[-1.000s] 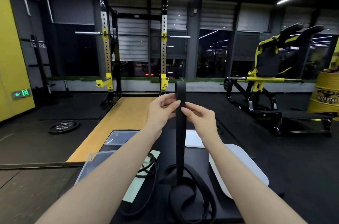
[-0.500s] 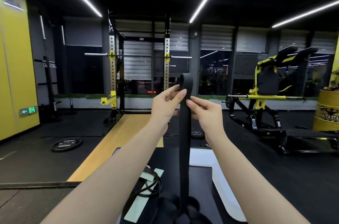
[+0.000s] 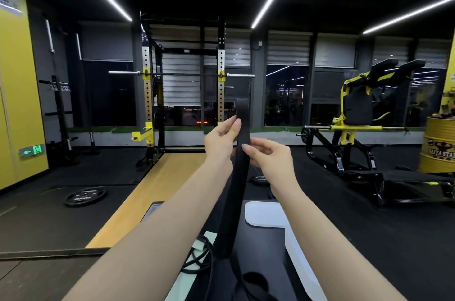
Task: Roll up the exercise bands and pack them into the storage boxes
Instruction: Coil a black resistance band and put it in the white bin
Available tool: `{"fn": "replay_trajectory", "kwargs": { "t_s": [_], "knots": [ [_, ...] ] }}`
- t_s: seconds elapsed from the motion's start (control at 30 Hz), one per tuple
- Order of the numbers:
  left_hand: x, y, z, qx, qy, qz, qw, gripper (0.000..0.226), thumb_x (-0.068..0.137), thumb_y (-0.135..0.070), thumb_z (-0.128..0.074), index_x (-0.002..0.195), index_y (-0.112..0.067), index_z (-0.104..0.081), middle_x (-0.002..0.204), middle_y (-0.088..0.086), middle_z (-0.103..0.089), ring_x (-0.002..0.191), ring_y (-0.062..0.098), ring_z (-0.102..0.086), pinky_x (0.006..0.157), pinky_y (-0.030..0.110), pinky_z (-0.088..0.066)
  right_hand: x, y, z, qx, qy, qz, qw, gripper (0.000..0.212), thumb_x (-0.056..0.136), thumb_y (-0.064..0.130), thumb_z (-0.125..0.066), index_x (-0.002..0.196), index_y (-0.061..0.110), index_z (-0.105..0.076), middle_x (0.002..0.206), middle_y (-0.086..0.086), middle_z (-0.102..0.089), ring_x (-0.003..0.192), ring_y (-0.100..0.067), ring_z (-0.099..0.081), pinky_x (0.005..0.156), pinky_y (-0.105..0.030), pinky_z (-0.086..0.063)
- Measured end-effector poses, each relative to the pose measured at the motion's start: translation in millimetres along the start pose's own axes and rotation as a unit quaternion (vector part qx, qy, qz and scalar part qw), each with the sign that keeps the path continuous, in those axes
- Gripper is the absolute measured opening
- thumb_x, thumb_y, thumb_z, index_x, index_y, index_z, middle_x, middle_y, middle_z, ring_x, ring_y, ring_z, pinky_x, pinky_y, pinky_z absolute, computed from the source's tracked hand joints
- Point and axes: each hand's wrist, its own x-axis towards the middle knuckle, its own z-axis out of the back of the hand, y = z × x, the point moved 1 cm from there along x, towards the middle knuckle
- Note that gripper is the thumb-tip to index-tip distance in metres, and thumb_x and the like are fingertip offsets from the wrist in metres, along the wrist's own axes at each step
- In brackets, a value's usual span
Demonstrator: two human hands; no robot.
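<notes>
Centre of frame: I held a wide black exercise band [image 3: 242,128] upright, flat and matte, its top end folded into a small loop above my fingers. My left hand [image 3: 220,143] pinched its left edge, thumb against the face; my right hand [image 3: 267,156] pinched it just below, fingers curled round the right edge. The strap ran straight down to the lower centre, ending in loose coils on a dark table [image 3: 266,246]. Lower left of it, a thinner black band [image 3: 199,254] lay looped on a pale green lid [image 3: 197,242]. To the right, a white rounded lid [image 3: 263,214], smooth. Box contents: could not tell.
</notes>
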Motion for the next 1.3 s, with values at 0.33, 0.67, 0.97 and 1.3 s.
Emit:
{"fn": "replay_trajectory", "kwargs": {
  "t_s": [0.33,0.67,0.97,1.3],
  "knots": [
    [32.0,49.7,16.5,0.088,0.111,-0.007,0.99,0.031,0.088,-0.012,-0.061,0.119,-0.014,-0.058,0.101,0.003,-0.068,0.089,0.01,-0.066,0.063,0.018,-0.056,44.8,-39.2,17.6,0.04,-0.048,-0.053,0.997,0.026,0.079,0.005,-0.072,0.105,0.003,-0.07,0.092,-0.011,-0.073,0.088,-0.023,-0.071,0.084,-0.04,-0.057],
    [73.9,103.6,29.2,0.194,0.104,0.036,0.975,0.033,0.086,-0.013,-0.065,0.119,-0.01,-0.059,0.093,0.005,-0.072,0.089,0.017,-0.068,0.084,0.038,-0.056,87.8,-94.1,5.4,-0.016,-0.041,-0.066,0.997,0.028,0.077,0.015,-0.076,0.104,0.009,-0.07,0.092,-0.004,-0.072,0.092,-0.016,-0.068,0.082,-0.027,-0.056],
    [77.9,104.5,32.9,0.152,0.075,0.04,0.985,0.025,0.085,-0.004,-0.064,0.11,-0.008,-0.063,0.083,-0.003,-0.069,0.065,0.001,-0.068,0.059,0.019,-0.057,26.6,-186.2,31.0,-0.148,0.104,-0.145,0.973,0.051,0.089,0.054,-0.048,0.089,0.009,-0.07,0.093,-0.008,-0.071,0.101,-0.025,-0.064,0.089,-0.036,-0.05],
    [62.8,105.4,38.6,0.145,0.071,0.061,0.985,0.027,0.084,-0.003,-0.065,0.111,-0.005,-0.063,0.08,-0.004,-0.068,0.062,0.001,-0.067,0.056,0.018,-0.056,-55.2,-259.5,54.2,-0.108,0.232,-0.265,0.93,0.03,0.091,0.048,-0.042,0.112,0.036,-0.059,0.118,0.007,-0.064,0.112,-0.006,-0.06,0.098,-0.02,-0.044]
  ]
}}
